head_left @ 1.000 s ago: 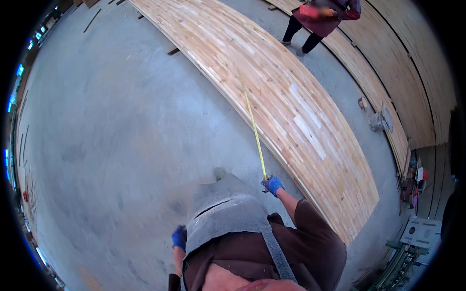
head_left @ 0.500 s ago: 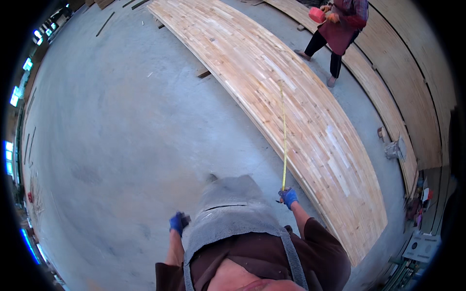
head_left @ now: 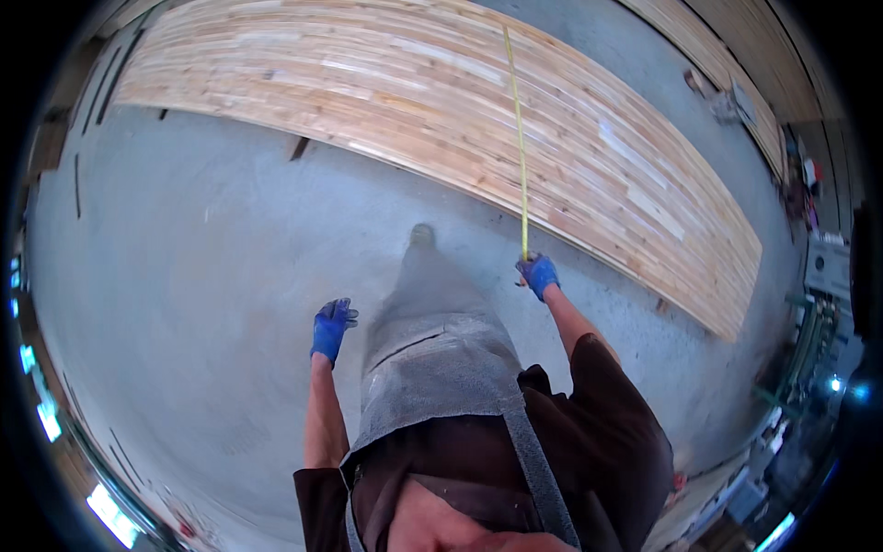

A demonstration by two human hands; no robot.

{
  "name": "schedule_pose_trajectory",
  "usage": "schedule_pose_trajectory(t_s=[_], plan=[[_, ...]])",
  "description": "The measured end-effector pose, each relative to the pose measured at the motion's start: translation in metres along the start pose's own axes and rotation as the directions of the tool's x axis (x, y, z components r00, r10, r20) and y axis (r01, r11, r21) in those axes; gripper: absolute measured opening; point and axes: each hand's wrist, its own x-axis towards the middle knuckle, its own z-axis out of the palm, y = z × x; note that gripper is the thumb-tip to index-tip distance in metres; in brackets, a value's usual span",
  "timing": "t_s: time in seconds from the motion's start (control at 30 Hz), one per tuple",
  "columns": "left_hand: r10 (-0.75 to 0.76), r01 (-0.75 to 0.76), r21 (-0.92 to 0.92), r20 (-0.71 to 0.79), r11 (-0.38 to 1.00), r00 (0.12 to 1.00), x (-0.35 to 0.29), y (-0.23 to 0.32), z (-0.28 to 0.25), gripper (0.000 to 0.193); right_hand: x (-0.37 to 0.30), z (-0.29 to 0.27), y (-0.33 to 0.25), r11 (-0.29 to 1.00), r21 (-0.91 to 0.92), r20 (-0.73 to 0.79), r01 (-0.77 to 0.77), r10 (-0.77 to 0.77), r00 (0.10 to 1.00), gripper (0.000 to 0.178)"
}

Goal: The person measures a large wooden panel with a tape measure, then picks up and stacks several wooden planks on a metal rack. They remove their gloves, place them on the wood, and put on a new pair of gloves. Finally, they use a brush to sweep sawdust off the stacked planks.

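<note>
My right hand [head_left: 540,277], in a blue work glove, is closed around a tape measure [head_left: 525,261] whose case is mostly hidden by the fingers. Its yellow blade [head_left: 521,147] runs out straight, crossing the near edge of a long wooden panel [head_left: 395,101] and reaching close to its far edge. The panel is made of many joined light-brown strips. Away from the panel, over the grey floor, my left hand [head_left: 332,329] hangs in a blue glove with dark fingertips. Its fingers are loosely bent and apart, and I see nothing in them.
Dark wooden supports [head_left: 299,147] show under the panel's near edge. More panels [head_left: 708,46] lie at the far right, with a grey bundle [head_left: 733,106] beside them. Green-framed machinery [head_left: 805,345] stands at the right. Dark strips [head_left: 108,78] lie on the floor at the far left.
My view has turned rightward, so the panel now lies more crosswise and the co-worker is out of sight. The blade now reaches nearer the panel's far edge; my right hand still grips the tape measure.
</note>
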Motion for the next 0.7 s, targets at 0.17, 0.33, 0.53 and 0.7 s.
schedule_pose_trajectory(t_s=[0.17, 0.33, 0.53, 0.7], plan=[[0.045, -0.069, 0.192, 0.128, 0.979, 0.991, 0.078, 0.06, 0.004, 0.031, 0.033, 0.013, 0.013, 0.994, 0.012, -0.128, -0.107, 0.108, 0.986, 0.027], [0.251, -0.347, 0.599, 0.241, 0.722, 0.938, 0.178, 0.108, 0.004, 0.035, 0.063, 0.016, -0.036, 0.97, 0.113, -0.186, -0.214, 0.232, 0.955, 0.028], [-0.089, -0.555, 0.827, 0.562, 0.09, 0.822, 0.271, 0.139, 0.049, 0.07, 0.146, 0.052, -0.095, 0.958, 0.139, -0.181, -0.251, 0.274, 0.945, 0.031], [-0.136, -0.71, 0.704, 0.701, -0.025, 0.7, 0.332, 0.145, 0.059, 0.072, 0.227, 0.069, -0.136, 0.951, 0.151, -0.229, -0.27, 0.299, 0.926, 0.032]])
